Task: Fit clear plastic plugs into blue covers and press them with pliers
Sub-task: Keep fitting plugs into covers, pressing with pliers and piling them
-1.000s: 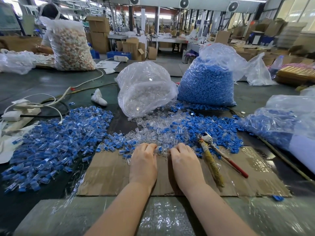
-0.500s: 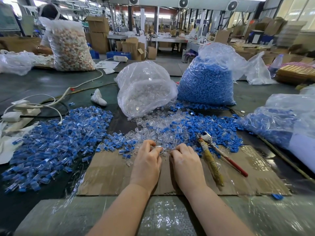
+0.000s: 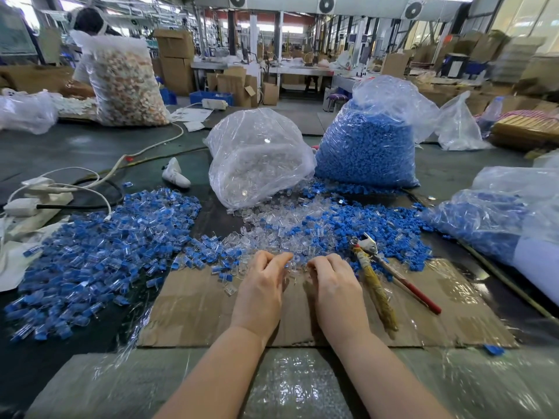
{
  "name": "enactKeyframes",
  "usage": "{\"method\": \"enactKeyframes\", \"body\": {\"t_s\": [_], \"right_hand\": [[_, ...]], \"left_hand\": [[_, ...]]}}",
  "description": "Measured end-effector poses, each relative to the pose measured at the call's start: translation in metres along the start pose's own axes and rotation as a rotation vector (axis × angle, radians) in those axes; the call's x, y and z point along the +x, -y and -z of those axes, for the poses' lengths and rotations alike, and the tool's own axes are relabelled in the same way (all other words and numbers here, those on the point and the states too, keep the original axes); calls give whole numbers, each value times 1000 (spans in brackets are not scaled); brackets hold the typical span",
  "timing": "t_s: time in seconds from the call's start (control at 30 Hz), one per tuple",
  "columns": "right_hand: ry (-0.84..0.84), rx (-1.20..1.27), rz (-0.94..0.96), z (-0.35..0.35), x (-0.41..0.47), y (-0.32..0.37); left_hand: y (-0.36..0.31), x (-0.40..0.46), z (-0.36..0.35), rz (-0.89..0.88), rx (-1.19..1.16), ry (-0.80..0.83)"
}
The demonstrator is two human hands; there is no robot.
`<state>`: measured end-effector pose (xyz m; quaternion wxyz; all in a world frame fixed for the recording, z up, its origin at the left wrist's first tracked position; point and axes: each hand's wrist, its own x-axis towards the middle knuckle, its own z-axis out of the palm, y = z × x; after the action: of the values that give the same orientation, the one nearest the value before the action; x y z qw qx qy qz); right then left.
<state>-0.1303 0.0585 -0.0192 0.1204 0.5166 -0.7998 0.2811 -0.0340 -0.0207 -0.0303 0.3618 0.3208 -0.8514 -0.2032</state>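
Two hands at the near edge of the loose parts, backs up, fingers curled. Left hand (image 3: 262, 290): fingertips bent into the clear plastic plugs (image 3: 272, 234); whether it holds one, cannot tell. Right hand (image 3: 335, 287): fingers curled likewise, grip hidden. Both rest over a cardboard sheet (image 3: 193, 309) on the dark table (image 3: 75, 146). Blue covers (image 3: 378, 228) lie scattered far right of the hands, mixed with plugs. Pliers (image 3: 390, 275), one handle red, lie just right of the right hand, untouched. Assembled pile (image 3: 96, 252): left. Clear bag of plugs (image 3: 257, 158) and bag of blue covers (image 3: 367, 146): far centre.
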Motion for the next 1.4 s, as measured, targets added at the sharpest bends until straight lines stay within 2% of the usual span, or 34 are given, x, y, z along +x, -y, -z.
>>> {"method": "enactKeyframes", "body": {"t_s": [0.17, 0.4, 0.83, 1.07, 1.17, 1.27, 1.4], "right_hand": [[53, 61, -26, -1, -3, -6], [-68, 131, -61, -2, -9, -9], [-155, 271, -78, -4, -11, -12], [-150, 267, -72, -4, -11, -12], [-152, 285, -87, -4, -11, -12], [-157, 318, -118, -3, -11, -13], [-160, 341, -119, -2, -12, -13]], "left_hand": [[0, -1, 0, -20, -36, 32], [-2, -1, 1, -37, -57, 1], [-1, -2, 2, 3, -89, 43], [-2, -2, 6, 73, -117, -99], [-3, -3, 7, -13, -210, -16], [-4, -3, 5, -90, -191, 117], [-3, -1, 2, 66, -199, 95]]}}
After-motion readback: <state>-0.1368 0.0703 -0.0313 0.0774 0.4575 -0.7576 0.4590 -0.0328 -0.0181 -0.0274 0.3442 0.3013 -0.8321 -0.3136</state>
